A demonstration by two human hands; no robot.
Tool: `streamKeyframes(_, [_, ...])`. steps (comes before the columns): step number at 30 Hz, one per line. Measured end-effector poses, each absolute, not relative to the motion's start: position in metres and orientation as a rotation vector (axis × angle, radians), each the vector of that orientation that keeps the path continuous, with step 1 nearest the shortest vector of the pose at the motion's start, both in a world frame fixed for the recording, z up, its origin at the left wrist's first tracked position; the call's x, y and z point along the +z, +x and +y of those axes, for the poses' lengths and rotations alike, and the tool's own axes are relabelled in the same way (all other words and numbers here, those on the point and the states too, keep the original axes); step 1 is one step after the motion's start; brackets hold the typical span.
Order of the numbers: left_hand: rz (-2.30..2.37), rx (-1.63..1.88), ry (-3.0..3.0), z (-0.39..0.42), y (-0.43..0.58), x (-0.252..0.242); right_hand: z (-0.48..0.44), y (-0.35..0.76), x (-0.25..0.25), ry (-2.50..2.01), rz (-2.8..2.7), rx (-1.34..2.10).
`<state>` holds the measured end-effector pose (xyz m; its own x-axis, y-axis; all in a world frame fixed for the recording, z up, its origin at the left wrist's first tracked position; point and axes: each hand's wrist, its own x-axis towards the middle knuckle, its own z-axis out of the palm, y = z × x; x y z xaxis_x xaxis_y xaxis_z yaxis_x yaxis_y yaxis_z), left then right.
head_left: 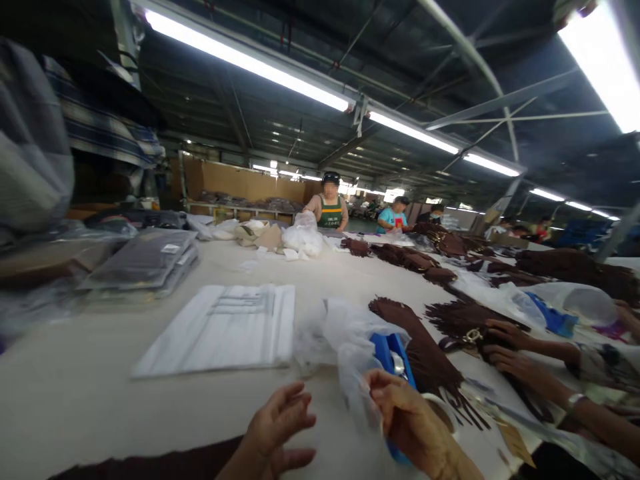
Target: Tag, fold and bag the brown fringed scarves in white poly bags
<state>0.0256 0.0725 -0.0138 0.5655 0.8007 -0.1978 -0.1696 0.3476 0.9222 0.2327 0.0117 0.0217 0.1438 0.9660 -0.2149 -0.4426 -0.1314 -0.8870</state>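
My left hand (280,430) is over the near table with its fingers apart and nothing in it. To its right, my right hand (407,413) pinches the edge of a thin, crumpled translucent plastic bag (350,347). The bag lies partly over a blue tape dispenser (399,363), whose lower part is hidden behind my right hand. Beside the dispenser is a dark brown fringed scarf (420,343). A flat stack of white plastic bags with printed lines (225,333) lies beyond my left hand. Along the bottom left edge runs a strip of dark brown cloth (165,465).
A co-worker's hands (520,353) rest on brown fringed fabric (465,317) at the right. Packed grey garments (145,260) are stacked at the left. Crumpled white plastic (303,237) sits farther back, near a person in a green apron (331,213). Several brown pieces line the far right.
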Motion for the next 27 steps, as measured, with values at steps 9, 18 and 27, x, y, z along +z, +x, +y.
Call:
streamKeyframes(9, [0.429, 0.749, 0.657, 0.060, -0.006, -0.018, 0.009, 0.159, -0.019, -0.777, -0.549, 1.756])
streamKeyframes(18, [0.364, 0.818, 0.737, 0.073, -0.045, -0.027, 0.010, 0.137, -0.023, -0.701, -0.515, 1.884])
streamKeyframes(27, [0.723, 0.727, 1.050, 0.077, -0.074, -0.031, 0.010, 0.134, -0.027, -0.921, -0.498, 1.710])
